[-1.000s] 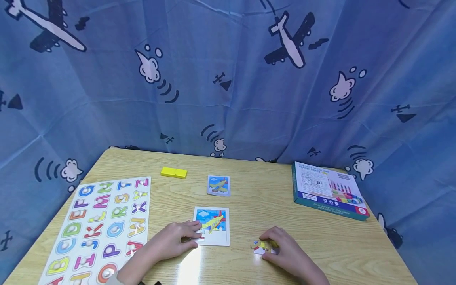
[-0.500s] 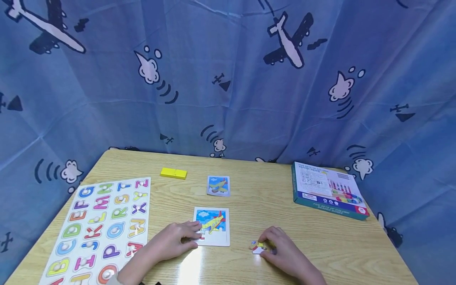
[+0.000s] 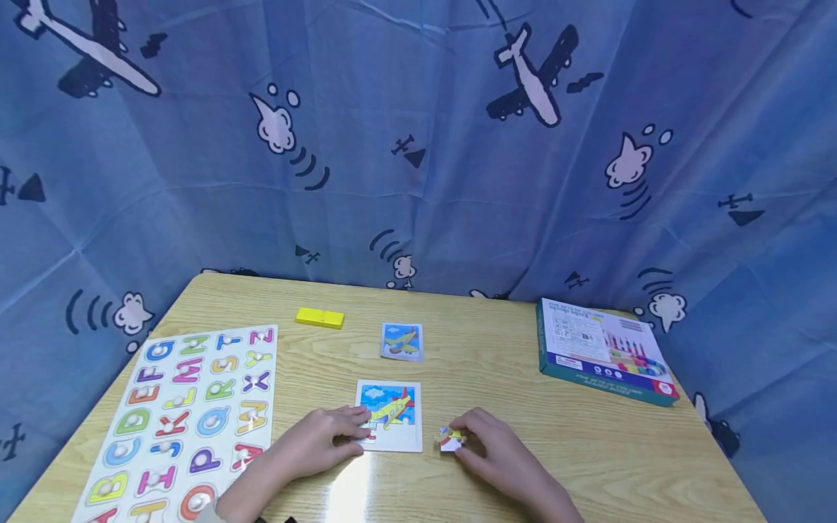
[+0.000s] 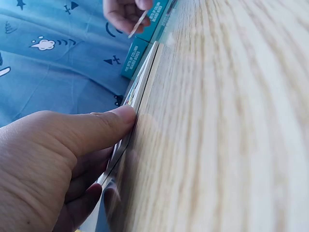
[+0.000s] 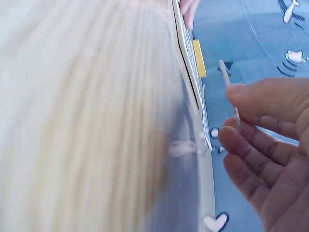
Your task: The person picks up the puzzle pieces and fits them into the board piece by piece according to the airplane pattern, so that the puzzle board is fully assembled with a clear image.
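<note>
A square puzzle board (image 3: pixel 402 439), partly filled with a yellow-and-red airplane picture on blue, lies flat in the middle of the table; its lower part shows bare white. My left hand (image 3: pixel 323 439) holds its left side, covering that edge; in the left wrist view the thumb (image 4: pixel 123 116) presses the board's near edge, with fingers curled beside it. Just right of the board, my right hand (image 3: pixel 497 456) pinches a puzzle piece (image 3: pixel 450 440) with yellow, red and white on it. The right wrist view shows this thin piece (image 5: pixel 224 72) edge-on between thumb and fingertips, raised above the table.
Behind the board lies a small airplane picture card (image 3: pixel 402 342). Farther back left is a yellow block (image 3: pixel 320 317). A white alphabet peg board (image 3: pixel 225 407) covers the left side. A flat toy box (image 3: pixel 604 351) sits at the back right, before a blue curtain (image 3: pixel 418 145).
My right hand has moved left toward the puzzle board, bringing the puzzle piece with it and up off the table. My left hand stays on the board's left side.
</note>
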`<state>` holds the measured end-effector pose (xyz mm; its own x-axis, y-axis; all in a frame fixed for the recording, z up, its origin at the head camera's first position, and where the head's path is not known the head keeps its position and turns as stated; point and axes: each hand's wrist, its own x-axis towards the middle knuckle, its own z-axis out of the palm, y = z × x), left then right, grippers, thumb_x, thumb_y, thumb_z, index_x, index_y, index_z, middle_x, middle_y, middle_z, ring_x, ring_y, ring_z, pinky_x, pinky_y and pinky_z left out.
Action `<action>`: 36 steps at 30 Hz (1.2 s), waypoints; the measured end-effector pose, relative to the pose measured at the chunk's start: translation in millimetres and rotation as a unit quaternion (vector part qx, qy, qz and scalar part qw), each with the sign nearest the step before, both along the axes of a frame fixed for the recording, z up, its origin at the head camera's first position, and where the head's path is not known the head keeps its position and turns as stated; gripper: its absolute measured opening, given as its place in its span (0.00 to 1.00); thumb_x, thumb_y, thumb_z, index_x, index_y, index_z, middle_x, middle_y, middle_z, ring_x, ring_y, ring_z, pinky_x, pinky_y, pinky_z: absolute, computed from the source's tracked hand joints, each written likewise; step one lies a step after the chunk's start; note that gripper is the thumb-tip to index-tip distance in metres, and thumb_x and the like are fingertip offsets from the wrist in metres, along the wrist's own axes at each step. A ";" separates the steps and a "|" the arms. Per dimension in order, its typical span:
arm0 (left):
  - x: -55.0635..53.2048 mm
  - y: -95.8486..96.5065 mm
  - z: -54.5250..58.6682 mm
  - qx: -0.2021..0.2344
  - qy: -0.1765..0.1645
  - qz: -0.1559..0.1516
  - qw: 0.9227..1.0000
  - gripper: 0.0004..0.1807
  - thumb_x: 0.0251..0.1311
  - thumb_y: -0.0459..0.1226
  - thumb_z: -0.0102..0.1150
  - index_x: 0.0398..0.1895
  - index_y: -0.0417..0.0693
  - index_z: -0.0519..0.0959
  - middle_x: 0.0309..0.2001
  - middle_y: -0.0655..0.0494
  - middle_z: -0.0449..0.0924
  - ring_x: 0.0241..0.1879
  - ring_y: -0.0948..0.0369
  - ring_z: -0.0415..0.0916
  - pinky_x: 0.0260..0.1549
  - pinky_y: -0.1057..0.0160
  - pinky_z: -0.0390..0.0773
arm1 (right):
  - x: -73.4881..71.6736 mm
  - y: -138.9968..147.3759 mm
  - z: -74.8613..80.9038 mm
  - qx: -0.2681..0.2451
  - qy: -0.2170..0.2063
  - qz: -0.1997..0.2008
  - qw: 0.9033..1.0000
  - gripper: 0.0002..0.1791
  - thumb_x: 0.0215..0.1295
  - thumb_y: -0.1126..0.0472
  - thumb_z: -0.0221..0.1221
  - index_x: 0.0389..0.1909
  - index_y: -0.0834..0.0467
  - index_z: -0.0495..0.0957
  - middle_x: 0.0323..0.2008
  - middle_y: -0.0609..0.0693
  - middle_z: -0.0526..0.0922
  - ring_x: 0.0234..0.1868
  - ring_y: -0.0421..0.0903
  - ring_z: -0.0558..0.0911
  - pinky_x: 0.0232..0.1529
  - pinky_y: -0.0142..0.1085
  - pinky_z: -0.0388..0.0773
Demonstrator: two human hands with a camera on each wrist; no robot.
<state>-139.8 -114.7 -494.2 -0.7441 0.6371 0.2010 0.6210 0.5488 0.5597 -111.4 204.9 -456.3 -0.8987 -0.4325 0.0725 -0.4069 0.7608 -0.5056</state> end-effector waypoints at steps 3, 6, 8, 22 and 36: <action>-0.2 0.2 0.1 -0.001 -0.001 0.000 1.000 0.13 0.58 0.44 0.63 0.45 0.54 0.85 0.55 0.58 0.80 0.60 0.58 0.73 0.58 0.52 0.73 | -3.8 -11.9 0.6 -0.009 0.011 0.025 1.000 0.13 0.60 0.61 0.62 0.46 0.52 0.78 0.44 0.39 0.78 0.43 0.34 0.77 0.44 0.32 0.79; -0.5 0.3 -0.5 -0.001 -0.003 0.000 1.000 0.13 0.58 0.44 0.63 0.45 0.55 0.85 0.55 0.58 0.80 0.60 0.58 0.73 0.59 0.52 0.73 | -7.4 -24.5 1.2 -0.007 0.009 0.042 0.999 0.13 0.61 0.61 0.61 0.48 0.54 0.79 0.45 0.41 0.78 0.44 0.35 0.77 0.45 0.32 0.79; -0.6 0.5 -1.0 0.000 -0.005 0.000 1.000 0.13 0.58 0.45 0.62 0.45 0.55 0.85 0.55 0.58 0.80 0.60 0.59 0.73 0.58 0.52 0.73 | -9.2 -32.8 1.3 -0.007 0.000 0.049 0.999 0.13 0.62 0.60 0.61 0.48 0.54 0.79 0.45 0.41 0.78 0.43 0.34 0.76 0.44 0.31 0.79; -1.2 -1.0 -2.1 -0.005 0.005 0.000 1.000 0.15 0.58 0.46 0.62 0.47 0.54 0.84 0.56 0.58 0.78 0.60 0.59 0.73 0.58 0.52 0.74 | -19.4 -76.3 -8.2 -0.018 0.033 0.081 0.996 0.13 0.62 0.61 0.60 0.47 0.57 0.81 0.44 0.44 0.80 0.40 0.33 0.76 0.42 0.28 0.78; -0.7 -0.9 -0.9 -0.007 -0.001 0.001 1.000 0.15 0.59 0.46 0.61 0.47 0.56 0.84 0.57 0.59 0.78 0.60 0.59 0.73 0.58 0.52 0.74 | -19.1 -85.0 -14.8 -0.023 0.026 0.063 0.997 0.12 0.61 0.61 0.62 0.45 0.58 0.82 0.41 0.45 0.80 0.36 0.32 0.74 0.37 0.24 0.77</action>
